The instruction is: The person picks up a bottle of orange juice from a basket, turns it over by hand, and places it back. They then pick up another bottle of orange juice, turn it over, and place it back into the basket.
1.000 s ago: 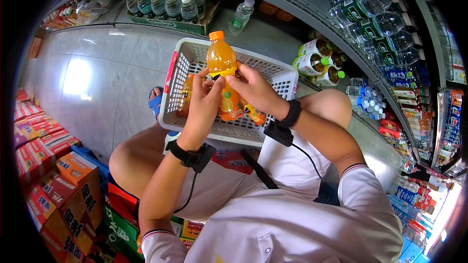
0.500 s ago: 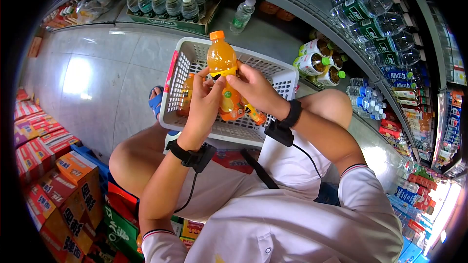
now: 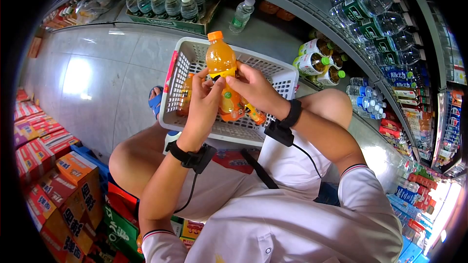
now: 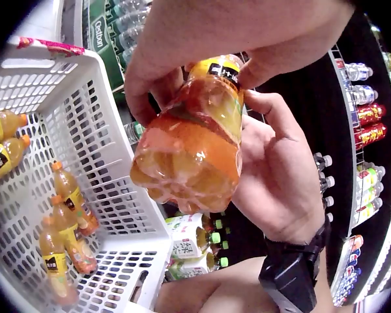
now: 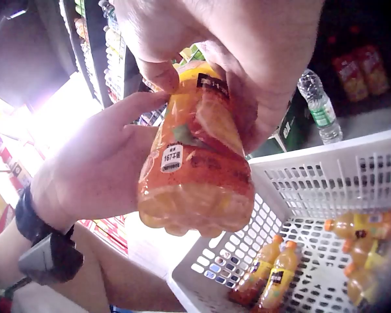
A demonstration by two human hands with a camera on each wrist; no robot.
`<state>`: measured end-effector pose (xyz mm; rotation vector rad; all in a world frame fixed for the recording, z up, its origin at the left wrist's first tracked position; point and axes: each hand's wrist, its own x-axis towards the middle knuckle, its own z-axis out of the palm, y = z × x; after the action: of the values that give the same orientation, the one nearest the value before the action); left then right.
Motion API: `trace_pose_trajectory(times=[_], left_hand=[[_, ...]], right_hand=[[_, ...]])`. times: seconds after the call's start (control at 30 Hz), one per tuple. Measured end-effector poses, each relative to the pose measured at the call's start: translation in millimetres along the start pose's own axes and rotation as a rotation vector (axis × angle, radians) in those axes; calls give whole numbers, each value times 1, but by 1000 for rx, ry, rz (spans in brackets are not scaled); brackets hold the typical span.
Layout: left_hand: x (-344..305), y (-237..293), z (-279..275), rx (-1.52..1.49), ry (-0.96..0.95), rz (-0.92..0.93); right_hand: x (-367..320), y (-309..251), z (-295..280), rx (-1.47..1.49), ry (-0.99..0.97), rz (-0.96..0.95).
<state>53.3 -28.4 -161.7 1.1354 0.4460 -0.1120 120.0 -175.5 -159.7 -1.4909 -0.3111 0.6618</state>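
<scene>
Bottle of orange drink, clear plastic with orange cap [image 3: 221, 57], held in both hands over white perforated plastic basket [image 3: 280, 69]. Yellow label has black band with white characters, partly covered; white patch near base [image 5: 172, 157] reads "167" plus a character or so, rest too small. Bottle sits between the hands, cap end past fingertips, base toward the person. Left hand [image 3: 201, 107] part-closed, fingers bent round one side, thumb on label; right hand [image 3: 259, 91] same on other side, thumb near the left one. Both grip at mid-bottle label, lower body and base uncovered in wrist views. More orange-capped bottles [image 4: 66, 231] lie in basket, yellow labels, black bands. Green carton [image 3: 168, 24] on shelf reads "Cestbon", holds clear bottles. Blue packs [image 3: 402, 76] read "脉动". White-wrapped pack [image 4: 186, 229], green caps, shows "绿".
</scene>
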Motion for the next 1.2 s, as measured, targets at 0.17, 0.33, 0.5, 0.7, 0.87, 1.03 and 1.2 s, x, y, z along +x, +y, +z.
trace_pose_trajectory(times=[0.17,0.33,0.5,0.7,0.87,1.03,1.2], left_hand=[[0,1,-1,8,-8,2],[0,1,1,-9,-3,-3],[1,-1,-1,-7,-5,-7],[2,-1,-1,5,-2,2],[-1,3,0,15,-9,-5],[-2,5,1,18,-31,9],[-3,4,-1,44,-40,7]], right_hand=[[0,0,-1,-5,-2,-2],[0,3,-1,12,4,4],[0,3,-1,-9,5,-2],[0,0,-1,-22,4,7],[0,-2,0,-31,-1,4],[-1,-2,0,16,9,16],[-1,-4,0,11,-3,15]])
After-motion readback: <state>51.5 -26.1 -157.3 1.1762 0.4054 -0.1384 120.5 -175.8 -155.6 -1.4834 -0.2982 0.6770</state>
